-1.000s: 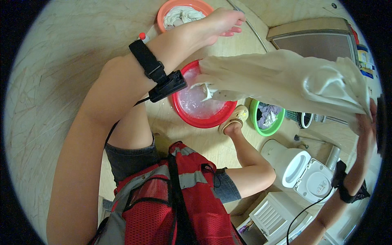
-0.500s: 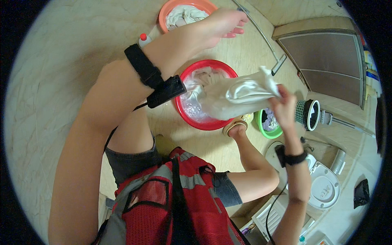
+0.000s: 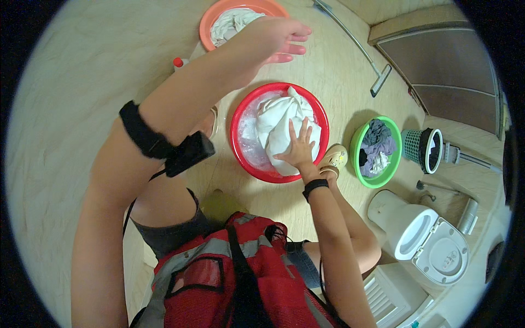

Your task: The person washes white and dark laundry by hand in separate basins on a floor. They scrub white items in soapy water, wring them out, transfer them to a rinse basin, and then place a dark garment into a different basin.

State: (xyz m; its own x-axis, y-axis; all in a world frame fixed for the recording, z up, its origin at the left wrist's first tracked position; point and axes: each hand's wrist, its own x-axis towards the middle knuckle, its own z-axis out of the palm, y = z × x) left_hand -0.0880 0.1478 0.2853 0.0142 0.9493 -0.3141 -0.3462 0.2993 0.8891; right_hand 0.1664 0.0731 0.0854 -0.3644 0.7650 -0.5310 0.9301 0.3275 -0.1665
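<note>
A red basin stands on the floor in front of me, with sudsy water along its left side. In it lies a bunched white cloth, one peak of it sticking up at the far side. Spread flat, my right hand rests on top of the cloth, gripping nothing. My left hand is up in the air at the far left of the basin, empty, its fingers stretched out and apart. Beyond that hand, partly hidden by it, is an orange basin holding white wet cloth.
To the right is a green basin of dark and purple clothes, beside a lidded-rim waste bin. A toilet stands at the lower right. A long-handled squeegee lies far right. A red-capped bottle sits behind my left forearm.
My right hand has lowered the white cloth from the right into the red basin, let go, and lies spread on it. My left hand has shifted slightly left.
</note>
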